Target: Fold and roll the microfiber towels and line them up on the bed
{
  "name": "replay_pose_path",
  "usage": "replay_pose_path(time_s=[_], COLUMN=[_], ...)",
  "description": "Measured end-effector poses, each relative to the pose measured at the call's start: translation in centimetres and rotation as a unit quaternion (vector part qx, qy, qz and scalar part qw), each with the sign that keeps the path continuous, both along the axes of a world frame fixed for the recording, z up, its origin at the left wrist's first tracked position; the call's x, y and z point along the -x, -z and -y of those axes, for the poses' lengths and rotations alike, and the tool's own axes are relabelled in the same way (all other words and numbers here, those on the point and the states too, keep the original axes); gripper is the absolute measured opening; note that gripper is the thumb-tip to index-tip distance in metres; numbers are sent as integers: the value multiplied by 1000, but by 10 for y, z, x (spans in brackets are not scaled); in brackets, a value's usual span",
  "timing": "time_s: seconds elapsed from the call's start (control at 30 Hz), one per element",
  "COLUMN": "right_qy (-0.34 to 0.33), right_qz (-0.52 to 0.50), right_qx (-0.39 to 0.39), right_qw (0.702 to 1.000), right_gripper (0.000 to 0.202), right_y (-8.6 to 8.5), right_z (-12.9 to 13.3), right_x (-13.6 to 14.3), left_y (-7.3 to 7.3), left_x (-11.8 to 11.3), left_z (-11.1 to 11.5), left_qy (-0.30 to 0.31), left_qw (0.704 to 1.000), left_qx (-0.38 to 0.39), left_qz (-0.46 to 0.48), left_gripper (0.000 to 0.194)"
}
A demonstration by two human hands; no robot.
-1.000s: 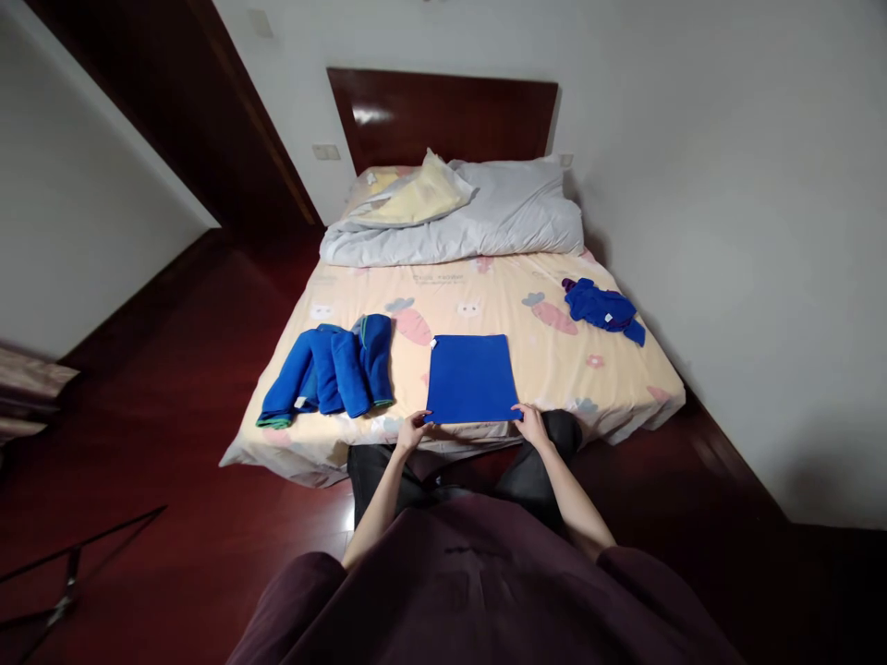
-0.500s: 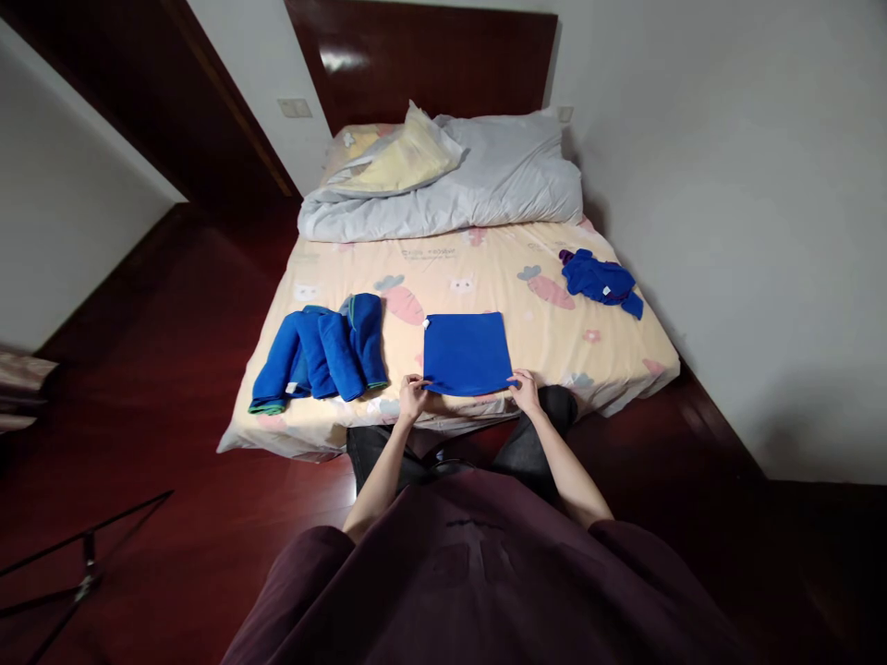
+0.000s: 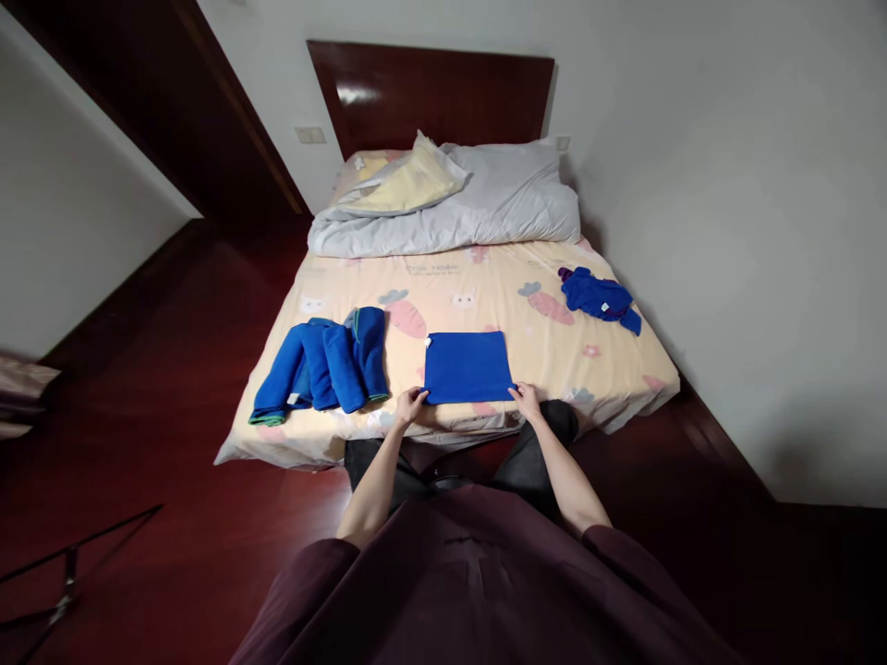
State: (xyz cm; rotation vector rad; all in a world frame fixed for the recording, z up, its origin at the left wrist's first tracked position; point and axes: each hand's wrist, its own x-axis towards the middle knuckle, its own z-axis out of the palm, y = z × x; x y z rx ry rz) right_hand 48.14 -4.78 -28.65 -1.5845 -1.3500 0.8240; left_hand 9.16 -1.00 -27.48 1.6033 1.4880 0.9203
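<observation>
A blue cloth [image 3: 467, 367] lies flat near the front edge of the bed, with a small white tag at its far left corner. My left hand [image 3: 410, 406] pinches its near left corner. The near right corner is between the fingers of my right hand [image 3: 525, 401]. To the left, several rolled blue cloths [image 3: 338, 368] with green edging lie side by side. A crumpled blue cloth [image 3: 597, 297] with a white tag and a purple end rests at the bed's right side.
The bed [image 3: 485, 286] has a carrot-print sheet. A grey quilt [image 3: 513, 189] is bunched before the dark headboard [image 3: 443, 97], with a pale yellow part folded over it. A black metal stand [image 3: 71, 565] is on the floor at the lower left.
The near edge of the cloth, curved before, is now straight and level between my hands. The camera view has shifted, so the bed appears lower in the frame.
</observation>
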Motion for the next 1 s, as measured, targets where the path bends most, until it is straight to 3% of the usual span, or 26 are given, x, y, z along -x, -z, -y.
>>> replay_pose_path(time_s=[0.27,0.57,0.77,1.0], right_qy=[14,60,60,81], right_qz=[26,60,79,84], right_qx=[20,21,14,12], right_qw=[999,996,995,993], right_gripper=[41,44,50,52], right_y=[12,12,16,12], right_z=[10,15,15,18], right_x=[1,8,10,11], left_y=[18,20,23,24], left_x=[-1,-7,1,-4], left_z=[14,13,21,20], left_qy=[-24,-41,-19,-65], left_qw=[998,994,998,996], left_qx=[25,44,61,59], left_qz=[-52,-88,-26,-33], left_gripper=[35,37,34,35])
